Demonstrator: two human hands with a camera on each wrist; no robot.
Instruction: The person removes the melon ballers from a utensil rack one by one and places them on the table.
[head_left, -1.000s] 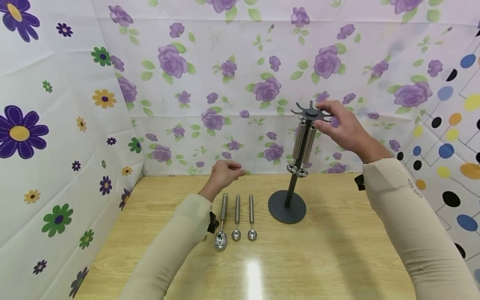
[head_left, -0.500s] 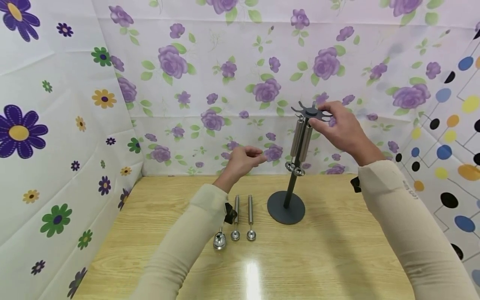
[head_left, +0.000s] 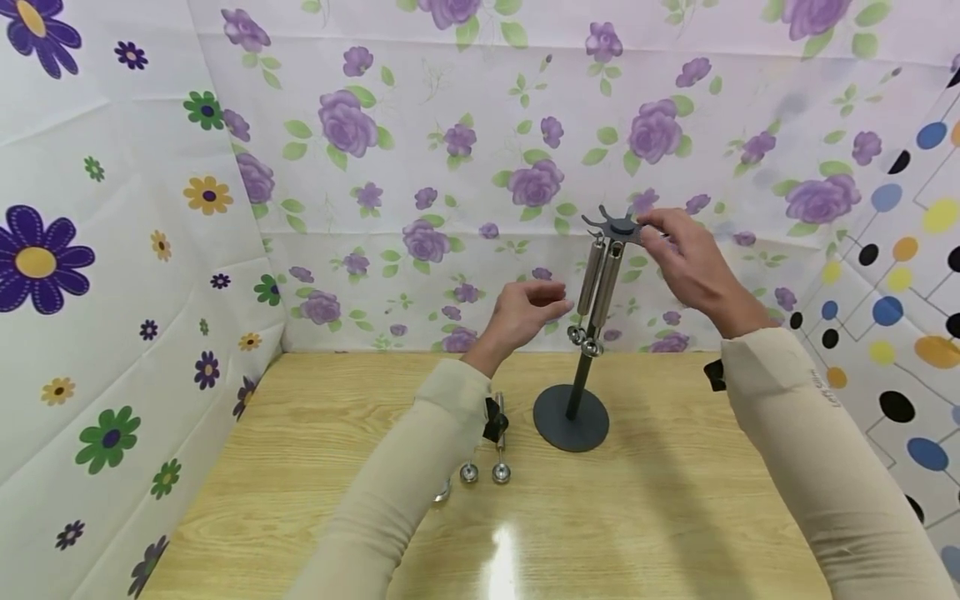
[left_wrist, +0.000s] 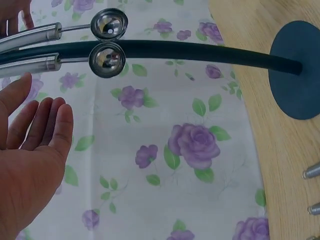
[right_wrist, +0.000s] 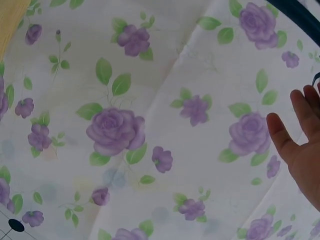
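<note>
A dark rotating rack (head_left: 622, 226) with curved hooks stands on a round base (head_left: 551, 429). Two steel melon ballers (head_left: 609, 287) hang from its hooks, bowls down. My right hand (head_left: 690, 258) is at the rack's right side, fingertips at the hooks; the right wrist view shows its thumb (right_wrist: 280, 135) spread from the fingers. Just left of the hanging ballers is my left hand (head_left: 521, 312), loosely curved and holding nothing. In the left wrist view its thumb points toward a baller handle (left_wrist: 37, 65). Two more ballers (head_left: 501, 473) lie on the table, partly behind the left sleeve.
A larger scoop (head_left: 442, 492) lies left of the ballers, mostly covered by the left forearm. The wooden table (head_left: 637, 517) meets a floral cloth (head_left: 420, 150) at the back. Patterned cloths rise at both sides.
My left hand has moved right and up, from above the table utensils to beside the hanging ballers. The rack's top and its ballers have turned slightly; the right hand stays at the hooks.
</note>
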